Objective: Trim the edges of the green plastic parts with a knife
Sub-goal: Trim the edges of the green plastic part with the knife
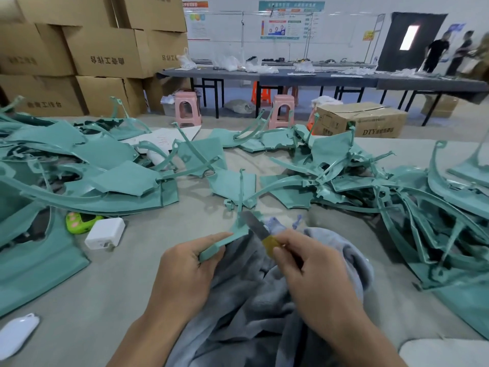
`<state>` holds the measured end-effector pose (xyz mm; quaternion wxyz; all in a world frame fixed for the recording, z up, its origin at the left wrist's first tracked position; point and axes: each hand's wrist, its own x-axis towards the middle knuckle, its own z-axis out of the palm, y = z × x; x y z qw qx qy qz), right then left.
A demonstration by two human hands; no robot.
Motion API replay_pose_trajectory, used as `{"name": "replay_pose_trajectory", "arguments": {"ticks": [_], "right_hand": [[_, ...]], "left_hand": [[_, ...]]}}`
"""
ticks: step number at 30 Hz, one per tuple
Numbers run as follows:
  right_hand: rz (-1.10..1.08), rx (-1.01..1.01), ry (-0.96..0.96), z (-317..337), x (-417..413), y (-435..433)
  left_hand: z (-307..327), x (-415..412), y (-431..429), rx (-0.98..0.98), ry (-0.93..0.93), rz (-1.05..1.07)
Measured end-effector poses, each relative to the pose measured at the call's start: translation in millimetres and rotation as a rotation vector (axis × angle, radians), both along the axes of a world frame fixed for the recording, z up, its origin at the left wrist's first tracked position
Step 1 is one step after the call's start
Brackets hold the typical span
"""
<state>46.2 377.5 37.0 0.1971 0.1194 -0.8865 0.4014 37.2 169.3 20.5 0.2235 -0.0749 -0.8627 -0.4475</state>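
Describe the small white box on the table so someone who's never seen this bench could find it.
Start at the big heap of green plastic parts on the table's left side. Just below its near edge lies a bright green toy-like item; the white box touches it on the right, the only plain white rectangular block there.

A factory workshop: stacked cardboard cartons (100, 53), heaps of green plastic parts (87, 165) across the worktable (137, 274), long assembly benches (317, 76), plastic stools (186, 108), wall production charts (287, 21).
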Motion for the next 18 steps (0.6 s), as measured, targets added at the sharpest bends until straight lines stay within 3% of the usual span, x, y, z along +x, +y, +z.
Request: {"name": "replay_pose_trajectory", "arguments": {"ticks": [4,7,10,13,15,18], "right_hand": [[-0.193,0.007,-0.112,-6,-8,8],[-0.230,-0.115,-0.056,3,-12,18],[-0.129,-0.433,-0.126,4,-9,16],[-0.087,-0.640,-0.226,1,-9,10],[-0.058,-0.824,-0.269,1,-10,7],[0.154,-1.221,-0.440,3,-11,5]], "left_hand": [[-3,-1,-4,0.068,0.010,0.030],[6,2,0,0.510,0.037,0.018],[13,2,-4,1.011,0.108,-0.029],[15,-1,-7,1.388,-0.110,-0.186],[14,-5,-9,1.417,-0.291,-0.261],[11,-13,-9,1.285,-0.444,-0.294]]}}
